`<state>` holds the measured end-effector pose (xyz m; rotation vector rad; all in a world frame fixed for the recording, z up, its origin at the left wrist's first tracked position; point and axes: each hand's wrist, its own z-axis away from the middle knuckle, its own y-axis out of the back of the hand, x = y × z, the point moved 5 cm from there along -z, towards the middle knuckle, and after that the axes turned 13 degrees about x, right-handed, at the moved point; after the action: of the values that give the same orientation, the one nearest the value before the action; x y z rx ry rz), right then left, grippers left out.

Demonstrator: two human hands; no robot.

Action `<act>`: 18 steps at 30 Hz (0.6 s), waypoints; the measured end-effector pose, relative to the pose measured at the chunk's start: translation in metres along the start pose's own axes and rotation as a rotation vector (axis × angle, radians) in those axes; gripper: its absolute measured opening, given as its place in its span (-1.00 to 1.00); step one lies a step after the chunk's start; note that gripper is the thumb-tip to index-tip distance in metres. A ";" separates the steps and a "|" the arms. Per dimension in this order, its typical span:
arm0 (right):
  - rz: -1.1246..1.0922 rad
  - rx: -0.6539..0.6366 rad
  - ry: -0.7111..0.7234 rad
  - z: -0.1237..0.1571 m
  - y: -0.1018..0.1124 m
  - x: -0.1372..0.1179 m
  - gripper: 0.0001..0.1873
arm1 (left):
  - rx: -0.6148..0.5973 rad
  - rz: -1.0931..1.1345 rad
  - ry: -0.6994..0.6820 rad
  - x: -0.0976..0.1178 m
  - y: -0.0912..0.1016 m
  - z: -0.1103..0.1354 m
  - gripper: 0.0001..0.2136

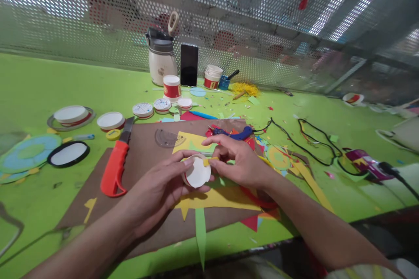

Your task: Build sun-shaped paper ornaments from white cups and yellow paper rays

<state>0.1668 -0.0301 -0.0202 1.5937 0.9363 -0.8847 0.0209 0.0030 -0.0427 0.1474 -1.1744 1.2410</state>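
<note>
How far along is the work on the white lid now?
Done: paper shapes are cut, such as the ringed disc. In hand: the left hand holds the lid while the right hand presses a yellow strip to its rim. Left: seemingly the rest of the rim, which looks bare.

Green table [39, 83] under brown board [144, 152], white lids [110, 120], black cord [314, 139], cream jug [162, 63]

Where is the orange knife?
In the head view, the knife lies on the brown sheet, left of the left hand, its blade near a white lid.
</note>
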 end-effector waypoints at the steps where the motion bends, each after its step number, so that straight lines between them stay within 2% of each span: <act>1: 0.005 0.000 0.008 0.000 0.000 0.000 -0.65 | -0.004 0.001 0.005 0.000 0.000 0.000 -0.85; 12: 0.214 0.088 0.201 0.002 0.002 -0.009 -0.67 | -0.004 -0.015 -0.022 -0.004 0.004 0.001 -0.79; 18: 0.256 0.119 0.292 0.005 -0.001 -0.014 -0.69 | -0.003 -0.015 -0.035 -0.004 0.002 -0.001 -0.76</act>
<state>0.1598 -0.0369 -0.0091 1.9324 0.8651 -0.5463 0.0200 0.0020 -0.0472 0.1762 -1.2033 1.2279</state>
